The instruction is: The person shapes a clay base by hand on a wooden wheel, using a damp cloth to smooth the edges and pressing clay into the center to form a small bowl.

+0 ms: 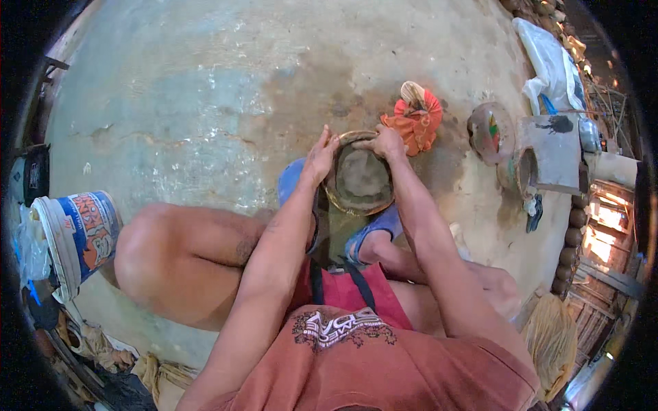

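Gripping: both hands clasp a round clay mould, one on each side of its rim.
Left hand (319,159): fingers flat and pressed against the left edge of the clay mould (358,179), palm facing it.
Right hand (385,142): curled over the far right edge of the mould, fingertips on the rim.
Mould, look: a shallow round dish shape, grey-brown and matt, its middle smeared with damp clay, its rim a thin yellowish band, rough to the eye.
Mould, place: on the concrete floor (205,89) between the person's feet, just ahead of the blue sandals (373,229).
Floor: pale grey concrete, cracked and patchy, stained darker and wet-looking around the mould.
Cloth bundle (417,120): orange-red fabric, crumpled, with a pale round top, just beyond the mould to its right.
Round clay pot (491,132): brown, open-mouthed, further right of the mould, well apart from it.
Plastic bucket (79,236): white with blue and orange print, tipped on its side, far left of the mould.
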The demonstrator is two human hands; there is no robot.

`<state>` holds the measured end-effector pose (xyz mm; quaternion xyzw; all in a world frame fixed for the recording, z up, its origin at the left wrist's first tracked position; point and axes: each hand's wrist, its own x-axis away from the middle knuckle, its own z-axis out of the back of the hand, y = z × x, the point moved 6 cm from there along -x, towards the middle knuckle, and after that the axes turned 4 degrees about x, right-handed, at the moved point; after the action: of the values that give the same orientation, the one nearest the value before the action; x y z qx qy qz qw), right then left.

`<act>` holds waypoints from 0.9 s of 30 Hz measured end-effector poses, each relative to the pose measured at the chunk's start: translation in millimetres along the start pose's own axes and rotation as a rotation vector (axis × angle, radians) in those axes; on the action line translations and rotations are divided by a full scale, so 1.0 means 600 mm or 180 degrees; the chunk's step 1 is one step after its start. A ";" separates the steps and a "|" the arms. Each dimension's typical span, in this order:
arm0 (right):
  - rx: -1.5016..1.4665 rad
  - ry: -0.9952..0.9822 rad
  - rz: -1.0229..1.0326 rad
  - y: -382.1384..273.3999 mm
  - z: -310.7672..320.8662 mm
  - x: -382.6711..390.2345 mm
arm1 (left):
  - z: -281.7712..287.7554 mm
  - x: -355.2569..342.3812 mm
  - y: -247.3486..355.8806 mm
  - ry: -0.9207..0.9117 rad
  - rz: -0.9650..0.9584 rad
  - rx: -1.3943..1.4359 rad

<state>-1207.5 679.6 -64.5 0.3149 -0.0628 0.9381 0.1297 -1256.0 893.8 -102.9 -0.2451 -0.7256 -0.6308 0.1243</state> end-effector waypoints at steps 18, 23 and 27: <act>-0.0527 0.0893 -0.0630 0.062 -0.003 0.033 | -0.005 -0.008 0.024 0.0074 -0.0076 -0.0525; -0.1012 0.1116 -0.0406 0.110 -0.043 0.039 | -0.021 -0.011 0.029 0.0067 -0.0214 -0.1183; -0.1469 0.0727 -0.0031 0.110 -0.002 0.054 | -0.016 -0.028 0.056 0.0036 -0.0318 -0.1545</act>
<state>-1251.8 623.0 -48.6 0.1693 -0.2586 0.9278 0.2090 -1225.7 884.1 -80.6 -0.2281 -0.5633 -0.7934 0.0345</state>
